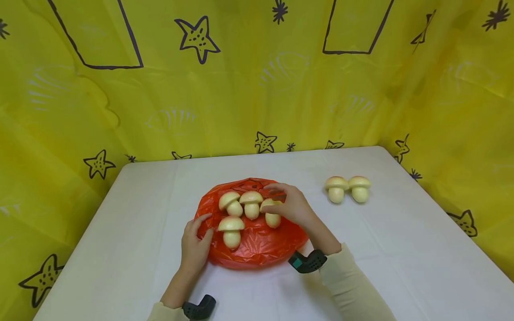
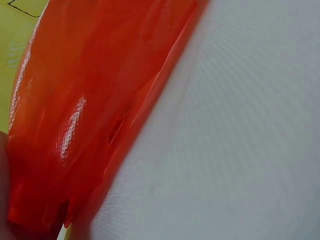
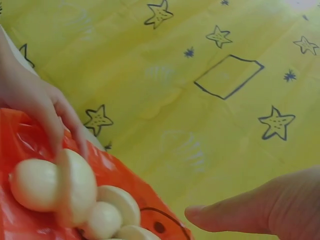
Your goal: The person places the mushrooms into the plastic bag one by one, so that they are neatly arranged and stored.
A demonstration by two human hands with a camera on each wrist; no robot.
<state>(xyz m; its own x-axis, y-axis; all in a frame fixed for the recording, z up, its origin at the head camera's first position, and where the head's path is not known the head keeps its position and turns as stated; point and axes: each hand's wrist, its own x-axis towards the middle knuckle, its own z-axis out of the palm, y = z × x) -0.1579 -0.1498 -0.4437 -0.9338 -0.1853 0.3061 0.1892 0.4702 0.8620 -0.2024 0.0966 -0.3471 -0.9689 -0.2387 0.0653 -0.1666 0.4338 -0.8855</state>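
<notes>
A crinkled red plastic bag [image 1: 261, 249] lies flat on the white table. Four pale, smooth toy mushrooms rest on it: three in a back row and one front mushroom [image 1: 231, 238]. My left hand [image 1: 194, 245] is at the bag's left edge, fingers spread beside the front mushroom. Over the bag's right side, my right hand [image 1: 293, 207] has thumb and fingers parted around the rightmost mushroom [image 1: 273, 220], the thumb overlapping its cap. In the right wrist view the thumb [image 3: 235, 215] stretches out straight, and the other fingers are hidden.
Two more toy mushrooms stand side by side at the table's back right, a left one [image 1: 336, 191] and a right one [image 1: 359, 191]. The white table [image 1: 132, 236] is bordered behind and at the sides by a yellow curtain [image 1: 241, 89] with drawn starfish.
</notes>
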